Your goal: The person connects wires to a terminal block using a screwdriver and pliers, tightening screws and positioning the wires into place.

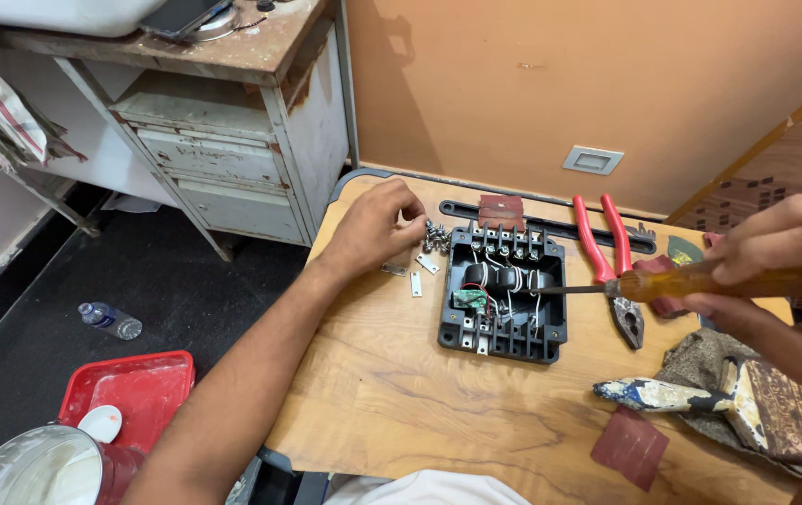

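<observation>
Right hand (pixel 780 281) is wrapped tight around the amber handle of a screwdriver (pixel 700 282) — its blade reaches left into the black junction box (pixel 504 295), open-faced in the middle of the wooden tabletop (pixel 401 393). Left hand (pixel 373 227) sits just beside the box's far-left corner, fingertips pinched down on a small heap of screws (pixel 435 237) — a closed grip. Red-handled pliers (pixel 611 266) lie right of the box, under the screwdriver.
</observation>
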